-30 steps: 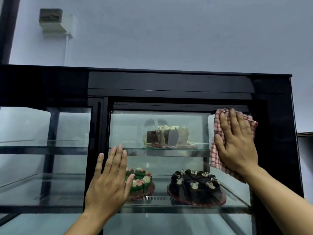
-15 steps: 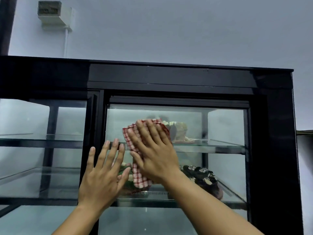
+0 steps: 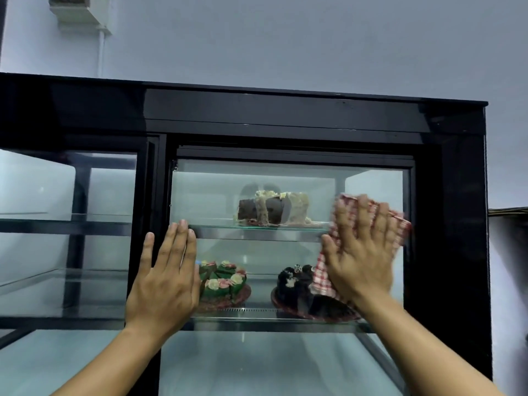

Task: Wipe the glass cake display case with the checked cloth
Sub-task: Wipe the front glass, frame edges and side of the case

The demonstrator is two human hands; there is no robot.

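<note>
Right hand (image 3: 361, 252) flat, fingers spread, presses cloth (image 3: 323, 277) on glass (image 3: 285, 181), 3 o'clock. Left hand (image 3: 165, 281) flat, empty, 9 o'clock. Cloth likely soft, light; glass fragile.

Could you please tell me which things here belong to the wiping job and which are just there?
In the job: checked cloth, right hand pressing it flat, left hand flat on the glass, display case.
Just there: cut cake above, green cake, chocolate cake below, wall box.
</note>
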